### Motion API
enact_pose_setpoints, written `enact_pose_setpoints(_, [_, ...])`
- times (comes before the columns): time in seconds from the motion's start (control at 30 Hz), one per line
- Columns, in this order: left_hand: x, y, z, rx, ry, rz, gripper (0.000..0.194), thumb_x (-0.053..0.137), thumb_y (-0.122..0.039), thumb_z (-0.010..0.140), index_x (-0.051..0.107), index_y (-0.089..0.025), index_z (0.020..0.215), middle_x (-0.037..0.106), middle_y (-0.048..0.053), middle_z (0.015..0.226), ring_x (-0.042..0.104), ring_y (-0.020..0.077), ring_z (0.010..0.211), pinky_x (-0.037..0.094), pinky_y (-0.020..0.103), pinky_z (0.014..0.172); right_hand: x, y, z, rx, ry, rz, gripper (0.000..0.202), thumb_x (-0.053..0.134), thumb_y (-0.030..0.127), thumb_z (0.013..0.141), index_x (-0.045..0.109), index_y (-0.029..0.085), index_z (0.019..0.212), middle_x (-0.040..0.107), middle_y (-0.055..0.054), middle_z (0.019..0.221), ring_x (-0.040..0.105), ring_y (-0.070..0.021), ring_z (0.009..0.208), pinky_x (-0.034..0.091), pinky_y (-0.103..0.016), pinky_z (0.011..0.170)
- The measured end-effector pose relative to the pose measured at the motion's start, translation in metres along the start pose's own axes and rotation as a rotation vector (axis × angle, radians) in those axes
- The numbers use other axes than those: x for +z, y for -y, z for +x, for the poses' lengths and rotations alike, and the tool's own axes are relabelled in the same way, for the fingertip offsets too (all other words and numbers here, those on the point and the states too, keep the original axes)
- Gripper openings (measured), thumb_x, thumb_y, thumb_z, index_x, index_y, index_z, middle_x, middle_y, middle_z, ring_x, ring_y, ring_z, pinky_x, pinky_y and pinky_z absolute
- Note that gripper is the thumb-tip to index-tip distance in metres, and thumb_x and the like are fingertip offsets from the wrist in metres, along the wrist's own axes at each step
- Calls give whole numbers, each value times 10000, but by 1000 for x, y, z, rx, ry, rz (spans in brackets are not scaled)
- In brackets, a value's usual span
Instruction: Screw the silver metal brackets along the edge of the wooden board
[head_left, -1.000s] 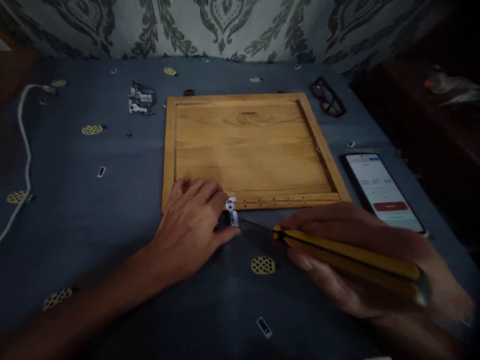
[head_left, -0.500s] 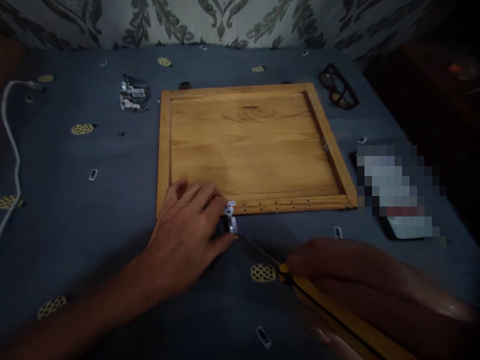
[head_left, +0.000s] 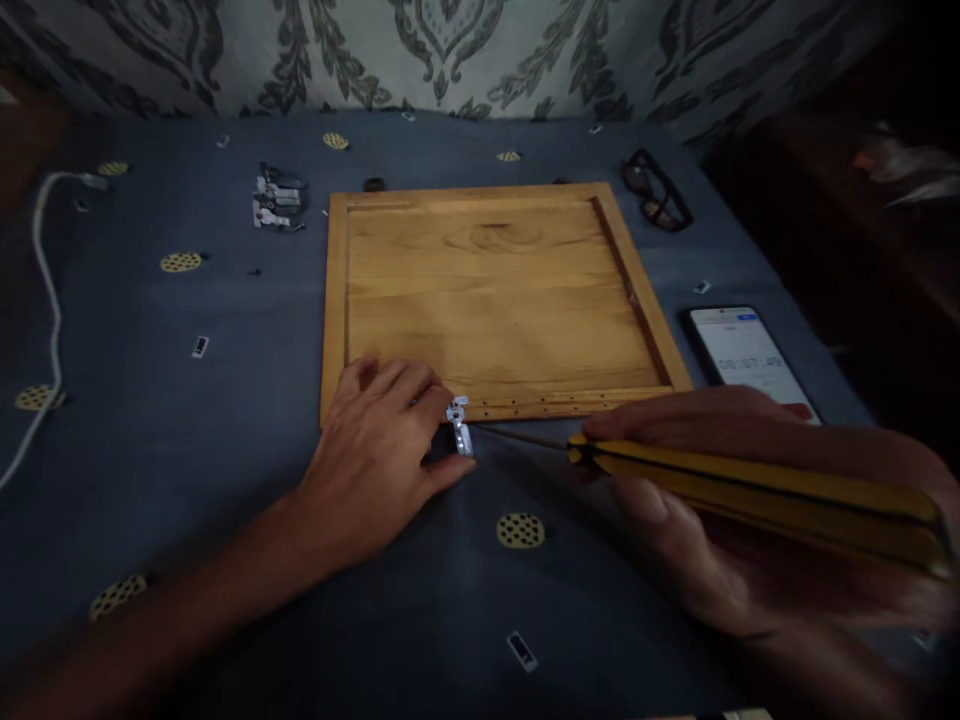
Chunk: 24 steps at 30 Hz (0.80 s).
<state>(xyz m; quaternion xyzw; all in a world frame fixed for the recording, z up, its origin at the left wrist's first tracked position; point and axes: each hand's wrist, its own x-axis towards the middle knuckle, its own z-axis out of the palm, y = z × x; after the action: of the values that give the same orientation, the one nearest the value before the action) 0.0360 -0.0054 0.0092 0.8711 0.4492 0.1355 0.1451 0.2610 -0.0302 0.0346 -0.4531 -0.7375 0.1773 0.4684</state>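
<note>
My left hand [head_left: 382, 430] rests on the near left edge of a framed wooden panel [head_left: 480, 290]. Its thumb and index finger grip a silver metal hinge [head_left: 460, 430] at the panel's near rail, where a row of small dark holes runs to the right. In my right hand [head_left: 705, 540] is a screwdriver [head_left: 757, 500] with a yellow and black handle. Its thin shaft points left, and the tip is close to the hinge; whether they touch I cannot tell.
Several more metal hinges [head_left: 277, 200] lie at the back left, with a small dark screw [head_left: 254, 272] nearer. A white cable [head_left: 49, 270] runs along the left. Glasses [head_left: 656, 190] and a phone [head_left: 742, 350] lie right of the panel on the blue patterned cloth [head_left: 247, 420].
My right hand and the screwdriver have swung up, so the shaft now lies nearly level beside the hinge. My left hand keeps its grip. The view has shifted slightly.
</note>
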Motion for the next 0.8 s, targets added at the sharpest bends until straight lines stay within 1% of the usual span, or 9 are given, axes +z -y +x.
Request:
enact_pose_setpoints(0.1, [0, 0, 1, 5, 1, 7, 331, 767, -386, 845, 681, -152, 1063, 683, 87, 1121, 613, 295, 1066, 405, 513, 1003, 8, 2, 5, -150, 18, -44, 271, 771, 108, 759, 690, 233, 985, 765, -55, 840, 745, -202, 754, 646, -311, 628])
enact_pose_setpoints(0.13, [-1, 0, 1, 1, 4, 10, 331, 769, -391, 843, 683, -155, 1059, 682, 86, 1120, 612, 296, 1066, 407, 511, 998, 11, 3, 7, -206, -5, -69, 236, 759, 94, 769, 682, 221, 952, 757, -60, 835, 737, -196, 744, 635, -312, 620])
enact_pose_setpoints(0.17, [-1, 0, 1, -3, 7, 13, 330, 769, -394, 841, 684, -158, 1054, 682, 85, 1113, 612, 297, 1065, 410, 507, 991, 15, 4, 8, -250, -61, -78, 195, 753, 99, 781, 674, 215, 916, 747, -59, 822, 727, -190, 721, 621, -311, 598])
enact_pose_setpoints(0.27, [-1, 0, 2, -9, 17, 19, 324, 768, -400, 840, 686, -163, 1046, 680, 77, 1093, 612, 297, 1057, 412, 500, 978, 27, 7, 10, -191, -181, -81, 139, 757, 175, 804, 673, 234, 898, 733, -34, 810, 716, -194, 702, 603, -334, 582])
enact_pose_setpoints(0.37, [-2, -1, 2, -5, 22, 25, 338, 769, -413, 837, 687, -164, 1051, 676, 75, 1096, 609, 298, 1067, 406, 494, 978, 36, 8, 9, -73, -223, -10, 174, 758, 192, 814, 655, 278, 925, 728, -5, 831, 711, -190, 687, 611, -350, 603])
enact_pose_setpoints(0.47, [-2, 0, 1, -3, 23, 22, 347, 764, -417, 841, 686, -158, 1059, 671, 73, 1088, 605, 297, 1082, 407, 487, 977, 41, 9, 7, -13, -237, 29, 189, 763, 192, 815, 645, 296, 920, 721, 5, 852, 697, -175, 645, 613, -346, 592])
enact_pose_setpoints(0.63, [-1, 0, 1, 4, -1, 27, 302, 728, -407, 869, 691, -161, 1040, 671, 73, 1061, 606, 287, 1065, 418, 477, 968, 41, 7, 7, -11, -232, 25, 133, 763, 229, 821, 660, 289, 881, 702, -8, 848, 671, -162, 615, 614, -336, 575])
enact_pose_setpoints(0.73, [-1, 1, 1, 9, -5, 32, 318, 737, -412, 860, 694, -160, 1049, 669, 78, 1066, 605, 295, 1069, 421, 480, 963, 42, 4, 8, -17, -219, 66, 132, 759, 235, 822, 660, 294, 886, 694, -3, 839, 674, -162, 638, 606, -310, 548])
enact_pose_setpoints(0.8, [-1, 1, 1, 11, -7, 32, 337, 749, -416, 850, 692, -158, 1059, 666, 80, 1073, 605, 300, 1074, 421, 481, 961, 43, 1, 8, -21, -216, 75, 133, 759, 227, 820, 664, 292, 888, 692, 2, 836, 659, -149, 609, 597, -298, 534])
